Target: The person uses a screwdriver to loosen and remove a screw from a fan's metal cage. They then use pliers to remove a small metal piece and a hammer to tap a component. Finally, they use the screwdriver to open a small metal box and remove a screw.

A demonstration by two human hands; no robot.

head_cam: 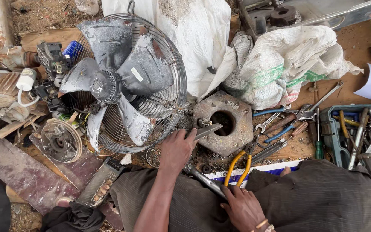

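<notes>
place: repair workshop | signs: fan (121,81), toolbox (357,133), pliers (239,165), dirt floor (44,15)

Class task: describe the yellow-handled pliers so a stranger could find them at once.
Start at the big grey fan, then move right to the hexagonal metal block with a round hole. Just below its lower right edge lie the pliers; they alone have yellow handles, while the neighbouring pliers have blue ones.

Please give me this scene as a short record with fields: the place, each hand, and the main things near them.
place: cluttered ground workspace, seen from above
left hand: grips a flat metal piece
right hand: holds a metal rod across the lap
fan: grey blades in a wire guard, left of the hands
metal block: hexagonal, with a round hole
pliers: yellow handles, beside the block
toolbox: at right, full of wrenches
sacks: white, behind the block
</notes>
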